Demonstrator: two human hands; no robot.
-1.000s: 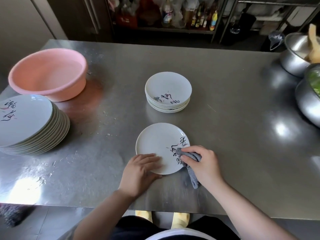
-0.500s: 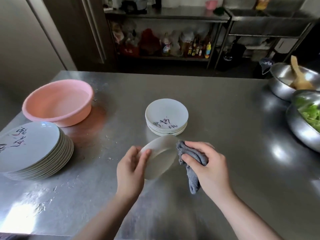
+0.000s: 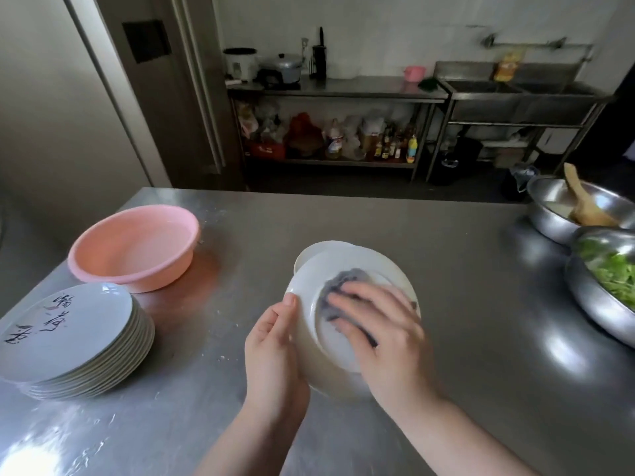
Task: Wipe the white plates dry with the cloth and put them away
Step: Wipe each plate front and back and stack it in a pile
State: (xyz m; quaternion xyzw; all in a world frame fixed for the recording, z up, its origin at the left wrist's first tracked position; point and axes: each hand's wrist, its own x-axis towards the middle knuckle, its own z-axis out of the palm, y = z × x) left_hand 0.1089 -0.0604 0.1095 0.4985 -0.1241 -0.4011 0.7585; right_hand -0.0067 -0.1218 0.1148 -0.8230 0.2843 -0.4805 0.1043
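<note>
White plate (image 3: 347,269), grey cloth (image 3: 343,286), pink basin (image 3: 137,249), black-lettered white stack (image 3: 68,338), green leaves (image 3: 615,273).

Two bare forearms rise from the bottom edge of the frame, each ending in an ungloved hand: the left hand (image 3: 275,352) and, just beside it, the right hand (image 3: 385,338). No sleeve or cuff shows behind either wrist, and no ring, watch or bracelet is visible. The fingernails are short and unpainted; the right hand's fingers are blurred.
</note>
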